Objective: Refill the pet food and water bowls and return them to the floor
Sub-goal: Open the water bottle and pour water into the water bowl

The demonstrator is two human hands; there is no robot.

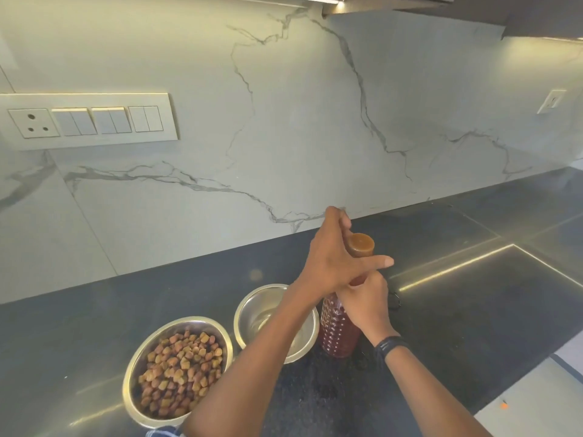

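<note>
Two steel bowls stand on the dark countertop (94, 326). The near-left bowl (134, 367) is full of brown kibble (179, 370). The second bowl (252, 305) sits right behind it, partly under my left forearm; I cannot tell whether it holds water. Just right of it stands an upright reddish-brown bottle (337, 335) with an amber cap (361, 244). My right hand (367, 305), a black band on its wrist, grips the bottle's upper body. My left hand (331, 257) is around the cap, fingers curled behind it and the thumb stretched out below it.
A marble backsplash (284, 137) rises behind the counter, with a switch and socket panel (85, 121) at the left. A glossy black hob (489, 294) is set into the counter on the right. The counter's edge and pale floor (536, 398) show at the lower right.
</note>
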